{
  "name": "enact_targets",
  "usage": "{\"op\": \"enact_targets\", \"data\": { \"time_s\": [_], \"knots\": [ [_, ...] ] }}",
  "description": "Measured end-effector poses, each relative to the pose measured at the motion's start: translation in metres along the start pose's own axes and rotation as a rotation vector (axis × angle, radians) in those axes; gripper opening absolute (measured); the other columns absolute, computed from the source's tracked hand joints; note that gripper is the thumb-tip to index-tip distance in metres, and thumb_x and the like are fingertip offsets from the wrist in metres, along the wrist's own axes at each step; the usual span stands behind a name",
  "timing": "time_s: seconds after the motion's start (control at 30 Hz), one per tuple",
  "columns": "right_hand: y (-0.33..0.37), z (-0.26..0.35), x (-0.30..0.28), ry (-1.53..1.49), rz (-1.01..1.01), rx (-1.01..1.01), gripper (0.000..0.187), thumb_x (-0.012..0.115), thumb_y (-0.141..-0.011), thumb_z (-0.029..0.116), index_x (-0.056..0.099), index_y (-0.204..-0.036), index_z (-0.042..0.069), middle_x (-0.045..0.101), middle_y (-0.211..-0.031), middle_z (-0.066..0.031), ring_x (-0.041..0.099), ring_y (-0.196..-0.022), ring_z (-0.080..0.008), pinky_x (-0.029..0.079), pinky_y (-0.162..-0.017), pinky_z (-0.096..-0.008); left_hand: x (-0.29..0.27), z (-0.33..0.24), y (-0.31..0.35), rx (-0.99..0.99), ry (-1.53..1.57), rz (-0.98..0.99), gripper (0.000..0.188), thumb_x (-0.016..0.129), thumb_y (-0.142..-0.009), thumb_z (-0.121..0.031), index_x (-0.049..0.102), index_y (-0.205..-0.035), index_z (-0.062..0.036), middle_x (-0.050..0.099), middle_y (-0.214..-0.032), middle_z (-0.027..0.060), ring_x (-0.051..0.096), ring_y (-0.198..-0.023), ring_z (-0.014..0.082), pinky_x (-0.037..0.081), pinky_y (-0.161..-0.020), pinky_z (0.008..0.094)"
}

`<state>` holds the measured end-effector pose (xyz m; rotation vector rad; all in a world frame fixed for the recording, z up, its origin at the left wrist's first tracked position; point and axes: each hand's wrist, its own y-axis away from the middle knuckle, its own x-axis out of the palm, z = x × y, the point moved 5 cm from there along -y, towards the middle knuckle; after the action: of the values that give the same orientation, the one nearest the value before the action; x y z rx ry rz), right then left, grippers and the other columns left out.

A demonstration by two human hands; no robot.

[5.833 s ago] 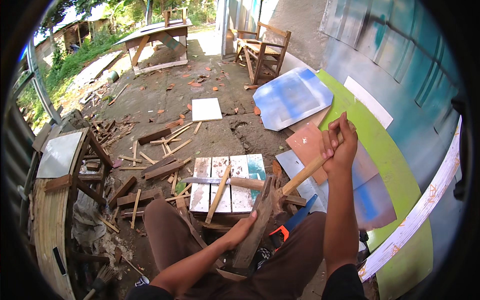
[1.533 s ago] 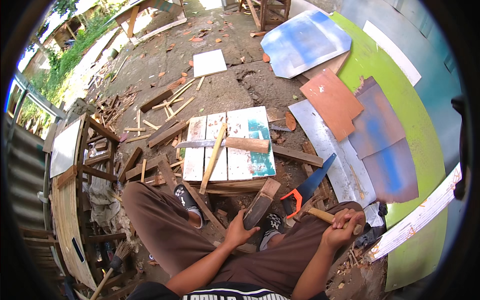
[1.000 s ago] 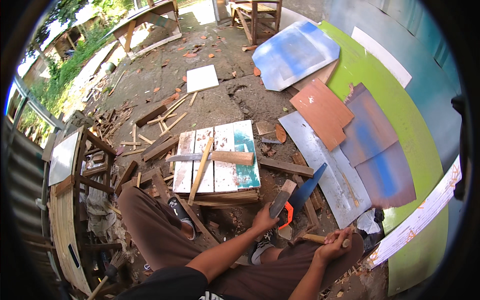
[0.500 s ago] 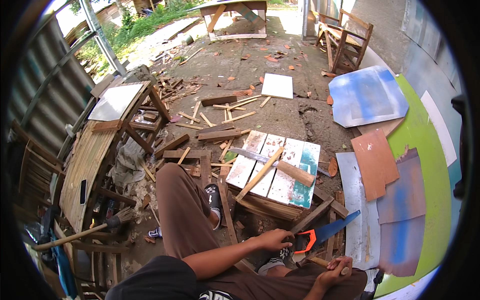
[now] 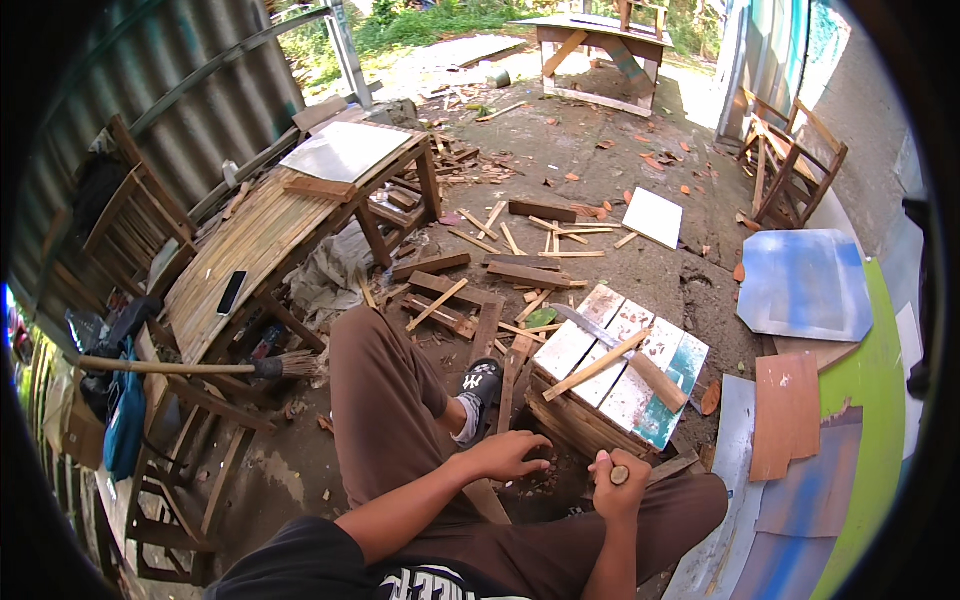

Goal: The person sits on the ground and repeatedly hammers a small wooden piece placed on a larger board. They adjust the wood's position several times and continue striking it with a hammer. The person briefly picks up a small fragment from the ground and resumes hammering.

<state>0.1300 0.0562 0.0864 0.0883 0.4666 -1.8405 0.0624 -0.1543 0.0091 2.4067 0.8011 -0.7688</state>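
My right hand is closed around a round wooden handle, its blunt end facing up; the rest of that tool is hidden. My left hand hovers over the gap between my legs, fingers loosely bent and apart, with nothing visible in it. Just beyond both hands stands a low wooden box topped with white slats and a teal one. On its top lie a large knife with a wooden handle and a thin wood strip, crossing each other.
Wood offcuts and strips litter the floor ahead. At left stand a slatted bench with a phone and a broom. Painted sheets lean or lie along the right. A white square panel lies farther off.
The view has swung left. My right hand has risen toward the box, turning the handle upright. My left hand has moved away from the orange-handled saw, which no longer shows.
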Motion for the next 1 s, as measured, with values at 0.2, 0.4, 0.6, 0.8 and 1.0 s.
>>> {"op": "enact_targets", "data": {
  "time_s": [0.2,0.4,0.6,0.8,1.0],
  "knots": [
    [-0.02,0.006,0.05,-0.138,0.145,0.139,0.02,0.069,-0.1,0.007,0.078,-0.116,0.0,0.064,-0.065,-0.0087,0.061,-0.059,-0.0167,0.051,-0.062,-0.0322,-0.024,0.026,0.037,-0.144,0.041,-0.087,0.056,0.066,-0.103,-0.046,0.06,-0.143,-0.0059,0.067,-0.131,0.024,0.065,-0.123,0.0416,0.052,-0.103,0.0478],
    [-0.024,0.004,0.089,-0.056,0.358,0.107,0.042,0.072,-0.1,0.01,0.07,-0.142,0.012,0.071,-0.094,-0.0117,0.066,-0.08,-0.0141,0.053,-0.076,-0.0295,-0.035,0.052,0.039,-0.149,-0.033,0.03,0.061,0.066,-0.102,-0.05,0.06,-0.144,-0.0058,0.067,-0.136,0.0235,0.063,-0.126,0.0421,0.051,-0.105,0.0503],
    [-0.02,-0.035,0.14,0.343,0.618,0.212,0.033,0.073,-0.1,0.03,0.077,-0.129,0.015,0.073,-0.105,-0.0143,0.072,-0.096,-0.0342,0.057,-0.087,-0.0441,-0.097,0.079,0.038,-0.136,-0.395,0.244,0.066,0.06,-0.102,-0.058,0.055,-0.15,-0.0121,0.062,-0.144,0.0174,0.06,-0.133,0.0383,0.05,-0.106,0.0542],
    [-0.008,-0.085,0.189,0.538,0.572,0.347,0.028,0.071,-0.099,0.033,0.081,-0.117,0.012,0.074,-0.11,-0.0142,0.071,-0.105,-0.0395,0.057,-0.089,-0.0484,-0.144,0.124,0.04,-0.27,-0.501,0.28,0.064,0.06,-0.102,-0.057,0.056,-0.148,-0.0118,0.061,-0.144,0.0179,0.06,-0.134,0.0371,0.049,-0.108,0.0539],
    [-0.007,-0.123,0.215,0.698,0.454,0.453,0.031,0.073,-0.098,0.034,0.079,-0.113,0.007,0.075,-0.112,-0.0167,0.071,-0.106,-0.0402,0.058,-0.089,-0.0493,-0.172,0.131,0.037,-0.175,-0.381,0.52,0.069,0.062,-0.102,-0.056,0.052,-0.154,-0.0128,0.061,-0.146,0.0182,0.06,-0.135,0.039,0.048,-0.109,0.0544]
  ]
}}
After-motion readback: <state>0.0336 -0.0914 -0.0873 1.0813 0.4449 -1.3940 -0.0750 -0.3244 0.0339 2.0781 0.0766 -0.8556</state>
